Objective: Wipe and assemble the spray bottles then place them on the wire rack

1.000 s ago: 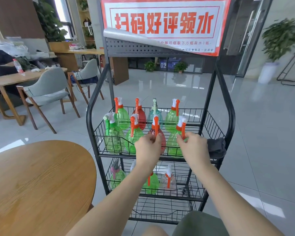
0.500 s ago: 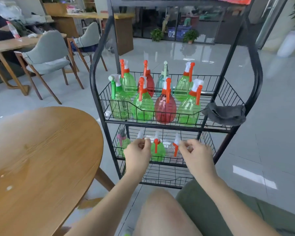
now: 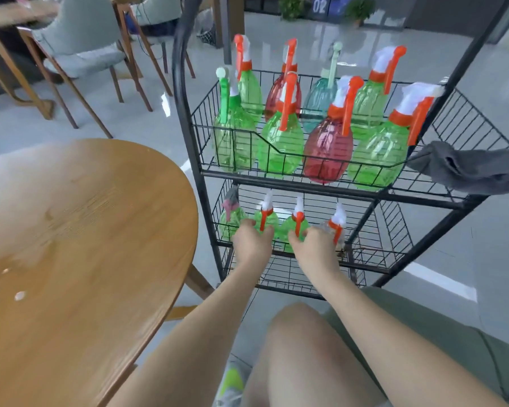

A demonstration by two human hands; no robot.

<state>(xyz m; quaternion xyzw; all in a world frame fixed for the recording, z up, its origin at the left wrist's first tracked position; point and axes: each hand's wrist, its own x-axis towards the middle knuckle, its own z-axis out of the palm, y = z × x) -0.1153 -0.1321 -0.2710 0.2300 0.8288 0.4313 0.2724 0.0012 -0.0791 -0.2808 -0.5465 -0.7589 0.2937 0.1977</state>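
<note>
L hand (image 3: 252,242) fingers grasp green bottle (image 3: 266,221); R hand (image 3: 315,245) grasps another (image 3: 294,230).

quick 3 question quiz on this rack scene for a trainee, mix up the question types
1. True or false: the grey cloth lies on the wooden table.
2. Multiple choice: on which shelf of the wire rack are the left hand and right hand reaching? A) top B) middle C) bottom
3. Fill in: in the top shelf's front row, three bottles are green and the one with a different colour is ____.

Key
1. False: it hangs over the top shelf's right rim.
2. B: both hands are at the bottles on the middle shelf.
3. Red.
</note>
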